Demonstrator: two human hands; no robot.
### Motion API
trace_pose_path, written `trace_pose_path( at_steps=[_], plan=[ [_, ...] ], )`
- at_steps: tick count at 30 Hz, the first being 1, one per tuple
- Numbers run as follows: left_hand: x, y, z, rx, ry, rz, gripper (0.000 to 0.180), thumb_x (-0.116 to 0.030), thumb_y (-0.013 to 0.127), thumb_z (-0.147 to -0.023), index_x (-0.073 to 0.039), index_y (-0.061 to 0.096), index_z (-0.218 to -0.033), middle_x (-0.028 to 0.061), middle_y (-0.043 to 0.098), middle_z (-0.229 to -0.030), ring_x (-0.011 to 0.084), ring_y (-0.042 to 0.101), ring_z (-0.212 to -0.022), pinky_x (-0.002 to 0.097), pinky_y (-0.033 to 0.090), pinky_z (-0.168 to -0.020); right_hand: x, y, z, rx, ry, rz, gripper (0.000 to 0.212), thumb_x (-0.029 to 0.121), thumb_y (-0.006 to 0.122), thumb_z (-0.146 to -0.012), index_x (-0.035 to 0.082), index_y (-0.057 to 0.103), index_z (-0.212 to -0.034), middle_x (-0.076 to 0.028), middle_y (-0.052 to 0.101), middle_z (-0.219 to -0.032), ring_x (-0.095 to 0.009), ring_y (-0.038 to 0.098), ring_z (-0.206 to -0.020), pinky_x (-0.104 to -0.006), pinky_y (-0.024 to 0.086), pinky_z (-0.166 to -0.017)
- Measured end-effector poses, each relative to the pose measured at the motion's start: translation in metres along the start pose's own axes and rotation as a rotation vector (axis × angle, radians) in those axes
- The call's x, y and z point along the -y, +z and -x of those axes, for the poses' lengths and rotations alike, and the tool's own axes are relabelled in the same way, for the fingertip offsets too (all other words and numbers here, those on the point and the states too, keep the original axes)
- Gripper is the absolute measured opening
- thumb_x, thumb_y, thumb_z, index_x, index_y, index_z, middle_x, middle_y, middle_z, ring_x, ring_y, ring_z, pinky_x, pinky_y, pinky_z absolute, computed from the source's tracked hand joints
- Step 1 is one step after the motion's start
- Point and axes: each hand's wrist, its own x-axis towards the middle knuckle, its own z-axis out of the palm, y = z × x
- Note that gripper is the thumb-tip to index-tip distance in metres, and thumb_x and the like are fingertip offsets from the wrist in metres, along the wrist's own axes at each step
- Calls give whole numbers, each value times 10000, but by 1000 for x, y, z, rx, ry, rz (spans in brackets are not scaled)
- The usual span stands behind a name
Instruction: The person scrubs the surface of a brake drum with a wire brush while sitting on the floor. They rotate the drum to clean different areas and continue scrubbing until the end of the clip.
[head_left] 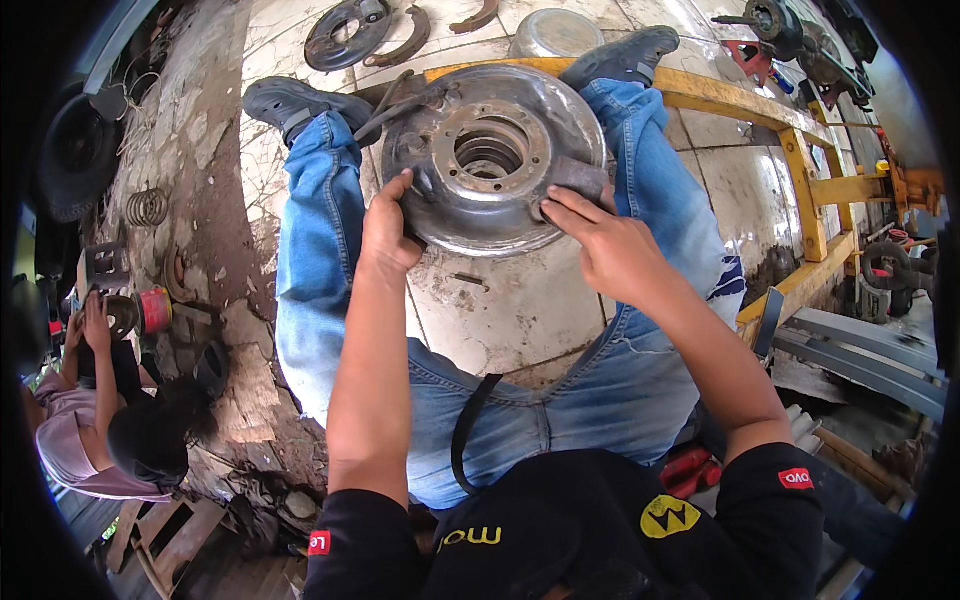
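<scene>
A round metal brake backing plate (470,220), with a bolt-holed hub ring (492,150) at its centre, stands tilted between my lower legs. My left hand (388,228) grips its near left rim, thumb on the face and the other fingers out of sight behind it. Against the right part of the plate, my right hand (610,240) presses a grey-brown folded piece of sandpaper (582,180) with its fingers. Part of that sheet is covered by the fingers. A thin dark hose or cable (385,125) runs off the plate's left side.
Beyond my feet lie another backing plate (347,35), curved brake shoes (402,40) and a round metal lid or pan (556,36). A yellow metal frame (800,190) borders the right. At far left a person (100,430) handles a round part beside a red can (155,310); a coil spring (147,207) lies nearby.
</scene>
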Motion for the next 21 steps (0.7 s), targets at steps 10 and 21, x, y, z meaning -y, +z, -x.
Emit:
trace_pose_path(
  at_steps=[10, 21],
  plan=[
    [27, 11, 0, -202, 468, -52, 352, -110, 570, -969, 42, 552, -1285, 147, 635, -1200, 257, 614, -1058, 387, 496, -925, 45, -3, 8, 97, 98, 114, 573, 11, 610, -725, 50, 590, -1296, -101, 572, -1374, -318, 668, -1029, -416, 575, -804],
    [39, 11, -5, -249, 517, -7, 308, -109, 526, -989, 20, 516, -1270, 137, 621, -1163, 237, 606, -1011, 374, 502, -881, 35, 16, 2, 30, 4, 153, 593, 58, 604, -750, -26, 532, -1333, -159, 500, -1440, -334, 703, -969, -392, 596, -727]
  ],
)
